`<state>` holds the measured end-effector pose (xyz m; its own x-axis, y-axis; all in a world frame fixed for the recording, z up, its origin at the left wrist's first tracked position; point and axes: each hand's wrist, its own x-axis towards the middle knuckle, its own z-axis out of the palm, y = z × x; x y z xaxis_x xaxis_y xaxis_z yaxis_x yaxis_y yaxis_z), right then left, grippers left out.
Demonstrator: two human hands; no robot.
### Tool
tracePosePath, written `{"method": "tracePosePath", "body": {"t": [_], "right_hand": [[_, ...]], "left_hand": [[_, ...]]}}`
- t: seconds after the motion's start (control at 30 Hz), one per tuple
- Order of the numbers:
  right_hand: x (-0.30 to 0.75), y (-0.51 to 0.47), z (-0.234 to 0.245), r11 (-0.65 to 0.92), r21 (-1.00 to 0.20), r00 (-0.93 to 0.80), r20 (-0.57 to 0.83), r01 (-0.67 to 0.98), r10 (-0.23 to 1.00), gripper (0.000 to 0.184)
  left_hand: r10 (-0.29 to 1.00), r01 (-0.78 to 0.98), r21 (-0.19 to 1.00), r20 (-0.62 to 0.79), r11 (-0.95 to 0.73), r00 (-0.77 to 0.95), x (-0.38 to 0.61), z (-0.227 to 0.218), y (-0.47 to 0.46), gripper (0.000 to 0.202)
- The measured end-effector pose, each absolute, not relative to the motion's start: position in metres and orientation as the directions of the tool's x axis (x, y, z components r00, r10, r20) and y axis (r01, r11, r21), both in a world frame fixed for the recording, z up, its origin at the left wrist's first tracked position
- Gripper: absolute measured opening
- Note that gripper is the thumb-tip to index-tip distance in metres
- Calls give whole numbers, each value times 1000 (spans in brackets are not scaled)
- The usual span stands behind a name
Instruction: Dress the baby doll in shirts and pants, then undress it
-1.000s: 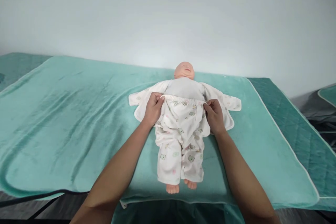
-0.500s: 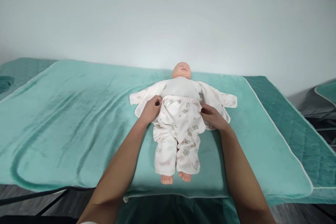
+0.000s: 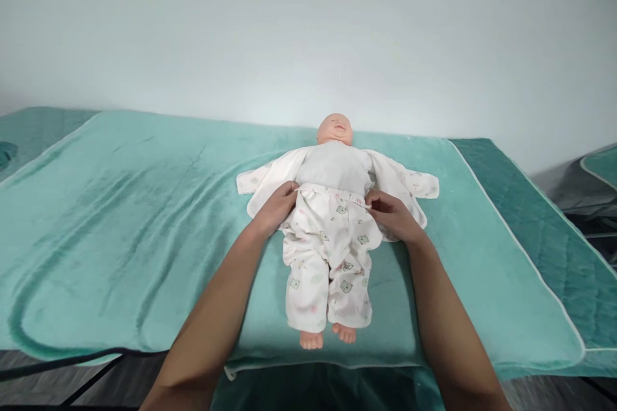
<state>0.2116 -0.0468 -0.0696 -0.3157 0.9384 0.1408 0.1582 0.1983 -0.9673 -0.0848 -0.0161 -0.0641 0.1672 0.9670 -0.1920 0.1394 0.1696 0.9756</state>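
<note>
Two hands (image 3: pixel 278 208) (image 3: pixel 394 214) at pants waistband (image 3: pixel 332 192), doll (image 3: pixel 333 164) face-up

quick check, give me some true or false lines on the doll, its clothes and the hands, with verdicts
1. The doll lies face up on the blanket. True.
2. The jacket is closed over the chest. False: the jacket is spread open to both sides.
3. The left hand and right hand are at opposite sides of the waist of the pants. True.
4. The pants are plain, with no print. False: they carry a scattered print.
5. Both feet stick out bare below the pant legs. True.
6. The right hand is on the head. False: it is down at the waist.
</note>
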Motion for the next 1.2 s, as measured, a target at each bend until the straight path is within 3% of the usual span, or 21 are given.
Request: {"method": "tracePosePath", "body": {"t": [0.27, 0.4, 0.57, 0.73, 0.87, 1.03, 1.2], "right_hand": [[218, -45, -62, 233, -896, -471, 31, 377, 881, 40], [219, -43, -62, 172, -884, -462, -54, 434, 885, 34], [212, -45, -64, 66, -895, -357, -107, 441, 928, 28], [203, -43, -65, -1, -890, -154, -81, 457, 985, 28], [198, -38, -69, -17, -849, 31, 0, 528, 1000, 29], [195, -35, -72, -17, -846, 71, 24, 532, 997, 20], [190, -34, -75, -74, -945, 66, -56, 317, 996, 12]], "left_hand": [[956, 61, 982, -186, 176, 226, -85, -67, -18, 33], [959, 81, 981, -190, 177, 210, -84, -67, -19, 41], [938, -14, 971, -225, 237, 263, -83, -69, -17, 39], [917, -162, 927, -288, 340, 276, -81, -72, -18, 41], [935, -258, 916, -240, 307, 262, -77, -74, -21, 43], [935, -279, 906, -251, 318, 250, -71, -78, -20, 44], [912, -262, 893, -291, 367, 288, -66, -79, -17, 41]]}}
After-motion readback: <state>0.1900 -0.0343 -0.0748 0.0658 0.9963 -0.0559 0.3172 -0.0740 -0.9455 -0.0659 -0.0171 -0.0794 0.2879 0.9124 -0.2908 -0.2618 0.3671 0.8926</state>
